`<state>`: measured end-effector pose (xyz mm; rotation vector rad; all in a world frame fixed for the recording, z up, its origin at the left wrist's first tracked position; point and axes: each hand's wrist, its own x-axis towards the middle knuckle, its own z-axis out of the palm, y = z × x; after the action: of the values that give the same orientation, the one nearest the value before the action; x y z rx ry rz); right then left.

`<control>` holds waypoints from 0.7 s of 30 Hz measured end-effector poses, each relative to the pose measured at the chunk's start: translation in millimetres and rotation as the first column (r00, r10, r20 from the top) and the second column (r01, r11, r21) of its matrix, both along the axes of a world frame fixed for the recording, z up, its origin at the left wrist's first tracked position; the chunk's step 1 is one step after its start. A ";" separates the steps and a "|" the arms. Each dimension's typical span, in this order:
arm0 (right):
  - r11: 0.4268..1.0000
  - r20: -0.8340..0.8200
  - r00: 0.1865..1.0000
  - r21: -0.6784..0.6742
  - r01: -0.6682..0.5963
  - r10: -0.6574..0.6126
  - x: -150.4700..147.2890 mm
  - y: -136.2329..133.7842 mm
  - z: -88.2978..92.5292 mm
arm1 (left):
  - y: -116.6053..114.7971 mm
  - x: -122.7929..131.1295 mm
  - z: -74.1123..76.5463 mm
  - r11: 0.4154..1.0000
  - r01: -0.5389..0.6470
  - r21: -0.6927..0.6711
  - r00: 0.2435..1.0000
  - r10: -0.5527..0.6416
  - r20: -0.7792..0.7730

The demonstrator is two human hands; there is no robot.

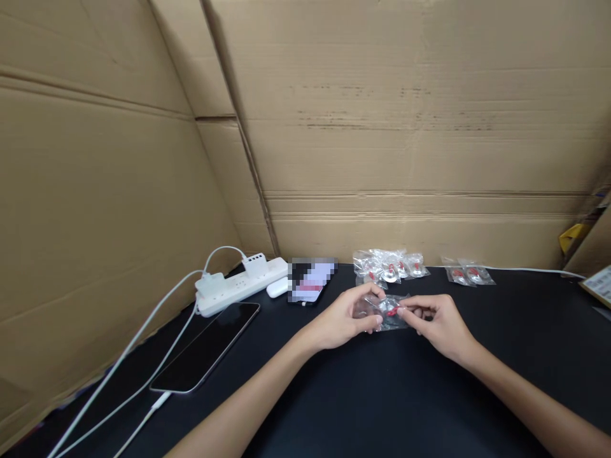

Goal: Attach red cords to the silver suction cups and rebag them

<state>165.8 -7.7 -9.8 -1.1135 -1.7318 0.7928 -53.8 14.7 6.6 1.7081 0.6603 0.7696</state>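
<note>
1. A transparent bag (396, 322) with a red piece (393, 312) sits between the left hand (351, 315) and right hand (442, 323), right of the frame's centre, probably held from both sides for steadiness.
2. The left hand curls around the bag's left side, thumb and fingers gripping it loosely.
3. The right hand pinches the red piece; whether through plastic, I cannot tell.
4. Similar packets (390, 272) line the counter (382, 401) above, apparently out of the way.

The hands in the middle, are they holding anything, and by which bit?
The left hand holds a clear plastic bag by its left end. The right hand pinches at the red cord; whether through plastic is unclear.
</note>
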 end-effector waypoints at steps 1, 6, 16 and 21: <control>1.000 0.022 1.000 0.005 0.005 -0.005 0.1 -0.3 -0.3 | -0.6 0.8 -0.6 1.000 0.006 -0.017 1.000 -0.006 0.011; 1.000 0.074 0.997 0.007 -0.003 0.002 0.1 -1.0 -2.1 | -1.3 2.0 -2.5 0.998 0.028 -0.054 0.999 -0.026 0.031; 0.999 0.075 0.997 -0.026 -0.019 0.021 1.3 0.9 -4.2 | 0.3 1.9 -3.7 0.997 0.049 -0.065 0.998 -0.048 0.028; 0.999 0.065 0.997 -0.021 -0.037 0.039 0.8 2.1 -5.7 | 2.8 1.3 -6.6 0.996 0.050 -0.068 0.998 -0.048 0.027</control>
<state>166.7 -5.6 -15.4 -1.1338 -1.8076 0.8064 -52.5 17.4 0.0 1.6442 0.6185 0.7249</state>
